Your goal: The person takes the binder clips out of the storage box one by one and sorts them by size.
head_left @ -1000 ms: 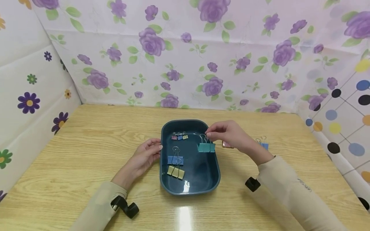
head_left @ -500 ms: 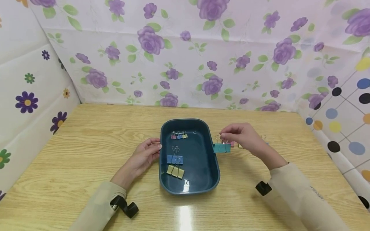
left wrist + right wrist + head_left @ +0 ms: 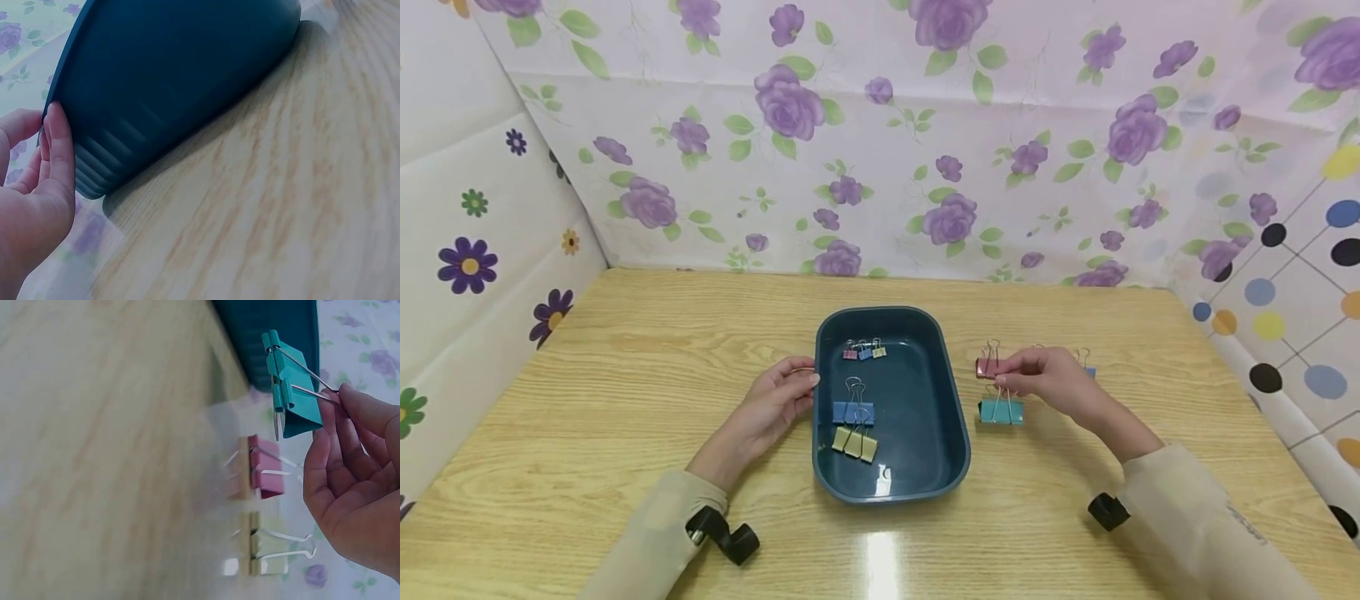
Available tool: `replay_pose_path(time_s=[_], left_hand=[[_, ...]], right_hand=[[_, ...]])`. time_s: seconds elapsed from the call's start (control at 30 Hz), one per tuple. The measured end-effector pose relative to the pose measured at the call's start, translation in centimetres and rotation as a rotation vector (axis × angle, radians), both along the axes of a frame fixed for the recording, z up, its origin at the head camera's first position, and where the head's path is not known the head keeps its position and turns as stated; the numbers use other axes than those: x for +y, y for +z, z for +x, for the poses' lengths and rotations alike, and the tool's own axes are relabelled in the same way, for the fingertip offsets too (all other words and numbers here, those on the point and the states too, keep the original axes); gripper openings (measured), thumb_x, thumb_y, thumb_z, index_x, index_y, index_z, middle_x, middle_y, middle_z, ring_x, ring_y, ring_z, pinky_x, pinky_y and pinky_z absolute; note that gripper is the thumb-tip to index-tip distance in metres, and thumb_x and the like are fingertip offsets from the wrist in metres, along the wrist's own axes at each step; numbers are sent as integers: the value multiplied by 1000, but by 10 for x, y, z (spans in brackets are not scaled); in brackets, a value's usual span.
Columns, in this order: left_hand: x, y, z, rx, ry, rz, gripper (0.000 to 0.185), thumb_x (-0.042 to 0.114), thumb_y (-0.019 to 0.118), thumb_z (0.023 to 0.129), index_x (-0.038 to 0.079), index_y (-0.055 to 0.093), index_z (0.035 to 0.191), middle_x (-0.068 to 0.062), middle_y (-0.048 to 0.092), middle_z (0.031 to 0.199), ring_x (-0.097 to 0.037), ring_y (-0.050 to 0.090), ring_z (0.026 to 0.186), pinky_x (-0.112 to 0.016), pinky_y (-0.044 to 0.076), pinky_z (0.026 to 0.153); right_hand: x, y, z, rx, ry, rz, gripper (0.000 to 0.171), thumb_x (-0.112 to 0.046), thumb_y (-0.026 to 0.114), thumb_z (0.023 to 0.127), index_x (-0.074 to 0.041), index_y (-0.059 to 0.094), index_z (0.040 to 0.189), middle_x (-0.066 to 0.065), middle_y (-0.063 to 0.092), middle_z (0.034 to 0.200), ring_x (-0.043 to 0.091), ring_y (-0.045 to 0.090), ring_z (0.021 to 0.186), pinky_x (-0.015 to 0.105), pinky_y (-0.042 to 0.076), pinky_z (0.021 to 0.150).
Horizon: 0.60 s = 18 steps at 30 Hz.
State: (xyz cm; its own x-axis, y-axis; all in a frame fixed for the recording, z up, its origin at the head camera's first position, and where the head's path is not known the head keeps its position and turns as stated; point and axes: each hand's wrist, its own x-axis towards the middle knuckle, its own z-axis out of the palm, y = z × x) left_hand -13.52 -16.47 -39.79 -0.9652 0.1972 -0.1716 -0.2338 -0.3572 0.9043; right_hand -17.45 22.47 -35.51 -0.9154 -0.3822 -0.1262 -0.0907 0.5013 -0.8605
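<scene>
The right hand (image 3: 1056,383) pinches the wire handle of a teal binder clip (image 3: 1002,412) between thumb and fingertips, with the other fingers curled loosely beneath, as the right wrist view shows. This clip is over the desk (image 3: 700,333), just right of a dark blue-green tray (image 3: 913,433), with its handles pointing away from the person; whether it touches the desktop, I cannot tell.

The left hand (image 3: 778,400) holds the left rim of the tray, its thumb and fingers partly closed on the edge.

Just beyond the teal clip stands a pink binder clip (image 3: 987,367) on the desk. Next to it in the right wrist view is a pale yellow binder clip (image 3: 269,565), mostly hidden behind the right hand in the head view. A light blue binder clip (image 3: 1090,372) shows in part to the right of that hand.

Inside the tray, three small clips sit side by side toward the far end: pink (image 3: 850,354), blue (image 3: 865,354) and yellow (image 3: 879,352). Nearer the person, along the left side, are a large blue binder clip (image 3: 853,413) and, in front of it, a large yellow binder clip (image 3: 853,444), slightly askew.
</scene>
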Motion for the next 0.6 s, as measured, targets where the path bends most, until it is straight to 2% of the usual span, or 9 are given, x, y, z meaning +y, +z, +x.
replay_pose_path(time_s=[0.37,0.6], left_hand=[[-1,0,0,13,-3,10,21,-5,50,96,-2,43,116,-2,61,89,-10,58,79,-20,50,70],[0,-1,-1,12,-8,1,23,-3,50,97,-3,42,118,-3,62,91,-11,59,80,-21,50,72]], right_hand=[[5,-9,3,-25,-18,28,23,-19,70,90,0,70,103,7,69,95,22,63,86,37,54,76],[5,-15,2,-23,2,19,20,-15,69,91,1,70,103,9,69,96,22,63,85,35,54,74]])
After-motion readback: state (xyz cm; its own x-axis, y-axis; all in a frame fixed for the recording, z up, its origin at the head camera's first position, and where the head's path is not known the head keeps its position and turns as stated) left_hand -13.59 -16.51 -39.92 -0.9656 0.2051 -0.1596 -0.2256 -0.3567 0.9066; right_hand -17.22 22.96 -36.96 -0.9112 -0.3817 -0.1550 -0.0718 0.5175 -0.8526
